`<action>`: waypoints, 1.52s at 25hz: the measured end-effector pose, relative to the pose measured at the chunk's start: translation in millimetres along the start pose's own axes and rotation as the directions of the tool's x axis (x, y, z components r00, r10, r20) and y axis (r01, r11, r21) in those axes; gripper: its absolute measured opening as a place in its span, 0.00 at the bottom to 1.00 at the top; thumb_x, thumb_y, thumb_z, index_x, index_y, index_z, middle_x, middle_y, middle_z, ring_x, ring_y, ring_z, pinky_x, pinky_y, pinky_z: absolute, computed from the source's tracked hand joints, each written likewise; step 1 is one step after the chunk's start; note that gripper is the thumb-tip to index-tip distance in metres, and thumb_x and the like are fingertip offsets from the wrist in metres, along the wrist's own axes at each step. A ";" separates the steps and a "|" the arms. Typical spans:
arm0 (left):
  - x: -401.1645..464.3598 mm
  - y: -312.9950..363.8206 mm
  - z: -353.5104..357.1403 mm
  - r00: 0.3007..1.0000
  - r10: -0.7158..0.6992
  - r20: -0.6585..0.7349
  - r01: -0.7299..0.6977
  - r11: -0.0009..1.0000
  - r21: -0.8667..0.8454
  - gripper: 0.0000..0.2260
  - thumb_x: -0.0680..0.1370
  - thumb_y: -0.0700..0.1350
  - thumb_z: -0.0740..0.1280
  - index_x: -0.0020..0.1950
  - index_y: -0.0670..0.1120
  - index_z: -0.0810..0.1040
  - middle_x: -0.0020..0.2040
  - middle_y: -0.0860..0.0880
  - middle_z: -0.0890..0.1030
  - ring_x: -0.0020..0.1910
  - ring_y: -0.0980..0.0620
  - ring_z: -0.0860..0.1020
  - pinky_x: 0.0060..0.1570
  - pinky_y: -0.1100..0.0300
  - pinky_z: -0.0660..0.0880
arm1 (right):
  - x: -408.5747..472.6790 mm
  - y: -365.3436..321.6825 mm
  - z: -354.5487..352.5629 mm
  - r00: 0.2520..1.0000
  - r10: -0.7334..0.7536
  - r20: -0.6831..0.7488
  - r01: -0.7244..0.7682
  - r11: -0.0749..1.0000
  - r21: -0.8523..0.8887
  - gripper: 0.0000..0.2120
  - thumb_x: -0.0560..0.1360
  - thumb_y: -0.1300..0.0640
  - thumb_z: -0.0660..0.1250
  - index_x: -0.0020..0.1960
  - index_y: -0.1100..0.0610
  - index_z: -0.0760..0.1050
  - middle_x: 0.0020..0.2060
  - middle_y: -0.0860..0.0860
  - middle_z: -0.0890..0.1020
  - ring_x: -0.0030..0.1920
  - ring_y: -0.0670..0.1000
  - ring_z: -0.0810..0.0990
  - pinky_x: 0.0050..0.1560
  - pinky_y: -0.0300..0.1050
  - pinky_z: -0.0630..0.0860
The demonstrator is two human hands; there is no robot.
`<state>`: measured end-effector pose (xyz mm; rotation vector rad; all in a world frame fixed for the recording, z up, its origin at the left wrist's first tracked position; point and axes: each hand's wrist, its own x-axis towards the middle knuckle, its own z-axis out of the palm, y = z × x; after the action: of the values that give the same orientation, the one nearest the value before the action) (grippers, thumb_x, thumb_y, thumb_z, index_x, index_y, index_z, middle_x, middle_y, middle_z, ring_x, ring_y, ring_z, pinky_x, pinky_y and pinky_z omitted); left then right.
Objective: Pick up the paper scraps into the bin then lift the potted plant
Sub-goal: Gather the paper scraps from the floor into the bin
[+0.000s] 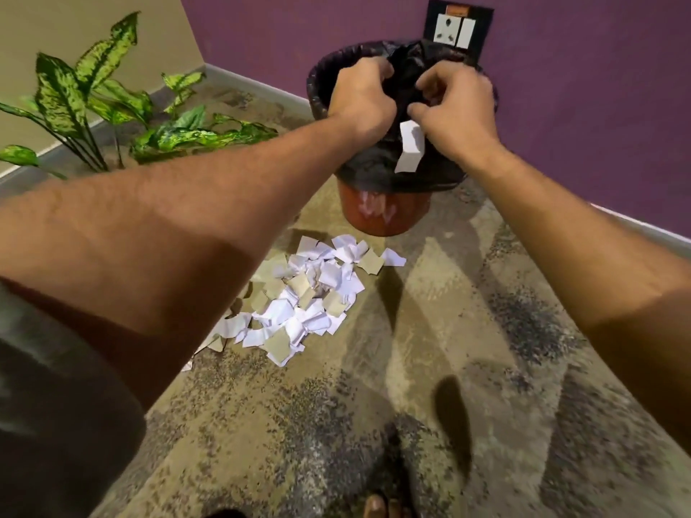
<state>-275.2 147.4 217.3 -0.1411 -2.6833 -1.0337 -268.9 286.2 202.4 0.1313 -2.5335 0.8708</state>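
Observation:
The red bin [385, 214] with a black liner stands against the purple wall. Both my hands hover over its mouth. My left hand [361, 95] has its fingers curled down into the opening, and what it holds is hidden. My right hand [452, 106] has loosely bent fingers, with a blurred white paper scrap [410, 145] in the air just below its thumb. A pile of white and tan paper scraps [303, 297] lies on the carpet in front of the bin. The potted plant [93, 102] with speckled green leaves is at the left; its pot is hidden behind my left forearm.
A wall socket [458, 29] sits behind the bin. Patterned carpet [486, 330] covers the floor. My bare toes [377, 506] show at the bottom edge. The beige wall and skirting run behind the plant.

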 end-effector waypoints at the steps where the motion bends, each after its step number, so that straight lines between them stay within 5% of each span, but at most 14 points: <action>1: -4.2 -3.1 1.5 1.000 0.006 -0.031 -0.007 1.000 -0.022 0.23 0.73 0.33 0.63 0.68 0.47 0.74 0.64 0.49 0.78 0.65 0.53 0.75 0.57 0.70 0.67 | -7.7 2.5 -0.3 0.997 -0.065 0.052 0.067 0.997 -0.031 0.19 0.68 0.49 0.72 0.57 0.52 0.78 0.52 0.50 0.79 0.52 0.49 0.76 0.53 0.45 0.74; 5: -30.3 -25.9 9.2 0.989 0.043 -0.140 -0.049 0.998 -0.038 0.20 0.74 0.35 0.62 0.65 0.46 0.76 0.62 0.50 0.79 0.63 0.53 0.75 0.60 0.68 0.66 | -22.0 13.2 0.9 0.906 -0.215 0.364 0.339 0.884 -0.322 0.26 0.70 0.47 0.72 0.66 0.53 0.73 0.61 0.54 0.76 0.63 0.57 0.72 0.61 0.55 0.70; 8: -50.4 -46.0 11.9 0.987 0.042 -0.152 -0.049 0.998 -0.043 0.19 0.74 0.36 0.62 0.65 0.45 0.76 0.61 0.49 0.79 0.63 0.52 0.75 0.66 0.61 0.69 | -18.6 16.2 -0.1 0.896 -0.271 0.351 0.409 0.811 -0.417 0.16 0.75 0.51 0.66 0.61 0.52 0.78 0.57 0.52 0.80 0.60 0.57 0.75 0.62 0.56 0.69; 13: -73.0 -74.1 1.8 0.988 0.048 -0.147 -0.045 0.999 0.023 0.19 0.75 0.36 0.62 0.65 0.46 0.75 0.63 0.48 0.78 0.61 0.51 0.75 0.65 0.59 0.70 | -7.7 -1.9 -13.2 0.922 -0.322 0.215 0.367 0.904 -0.218 0.11 0.75 0.54 0.61 0.50 0.52 0.82 0.52 0.51 0.83 0.54 0.54 0.79 0.57 0.53 0.74; 17: -92.7 -93.4 -7.6 0.996 0.067 -0.059 -0.061 0.993 0.100 0.18 0.76 0.36 0.62 0.66 0.45 0.75 0.63 0.47 0.78 0.60 0.49 0.76 0.64 0.51 0.73 | 11.5 -15.0 -7.7 0.980 -0.162 0.112 0.185 0.953 -0.239 0.20 0.76 0.50 0.63 0.66 0.54 0.73 0.64 0.54 0.76 0.65 0.57 0.73 0.65 0.54 0.70; 20: -117.1 -113.3 -12.8 1.000 -0.001 -0.009 0.002 0.994 0.111 0.18 0.75 0.35 0.64 0.65 0.45 0.75 0.63 0.46 0.78 0.63 0.49 0.75 0.64 0.50 0.73 | -3.2 -32.2 8.3 0.956 -0.267 0.120 0.292 0.907 -0.303 0.26 0.75 0.47 0.64 0.71 0.55 0.67 0.68 0.54 0.70 0.68 0.57 0.68 0.70 0.54 0.64; 23: -157.5 -140.3 -19.7 0.995 -0.095 0.020 0.093 0.990 0.102 0.18 0.75 0.35 0.63 0.65 0.44 0.75 0.63 0.45 0.78 0.62 0.48 0.75 0.64 0.54 0.72 | -37.8 -57.8 34.9 0.833 -0.539 0.128 0.553 0.798 -0.237 0.22 0.75 0.48 0.62 0.65 0.57 0.72 0.62 0.55 0.75 0.62 0.57 0.73 0.64 0.53 0.67; 26: -206.3 -174.4 -28.6 0.975 -0.224 0.013 0.220 0.966 0.140 0.17 0.75 0.37 0.64 0.63 0.45 0.76 0.61 0.45 0.79 0.58 0.46 0.77 0.59 0.55 0.73 | -76.8 -69.3 77.2 0.678 -0.655 0.334 0.725 0.670 -0.157 0.19 0.76 0.49 0.62 0.62 0.59 0.75 0.58 0.56 0.78 0.58 0.58 0.75 0.58 0.53 0.70; 31: -279.6 -235.1 -48.4 0.872 -0.490 0.005 0.481 0.858 0.181 0.18 0.74 0.40 0.66 0.65 0.44 0.75 0.62 0.44 0.78 0.61 0.44 0.76 0.58 0.54 0.72 | -135.5 -54.2 146.5 0.365 -0.381 0.849 0.763 0.645 -0.038 0.33 0.71 0.40 0.68 0.73 0.49 0.63 0.72 0.52 0.65 0.68 0.56 0.67 0.59 0.49 0.71; 35: -318.7 -271.2 -61.3 0.759 -0.651 -0.023 0.635 0.731 0.247 0.24 0.73 0.43 0.69 0.69 0.42 0.70 0.67 0.42 0.73 0.65 0.42 0.72 0.63 0.51 0.71 | -165.0 -41.8 186.9 0.192 -0.191 0.963 0.786 0.618 -0.034 0.51 0.64 0.38 0.74 0.77 0.42 0.49 0.78 0.51 0.48 0.73 0.59 0.60 0.63 0.55 0.73; 38: -334.2 -287.2 -66.5 0.660 -0.751 -0.038 0.722 0.619 0.308 0.32 0.71 0.47 0.73 0.72 0.45 0.65 0.72 0.40 0.64 0.69 0.38 0.65 0.66 0.45 0.69 | -176.1 -41.6 209.1 0.131 -0.115 0.985 0.806 0.590 -0.038 0.57 0.60 0.38 0.77 0.77 0.38 0.43 0.78 0.50 0.40 0.75 0.61 0.56 0.63 0.56 0.73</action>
<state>7.2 -109.1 -13.0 1.1069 -2.9820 -0.7627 -183.5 117.1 0.9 1.6918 -3.1584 -0.6220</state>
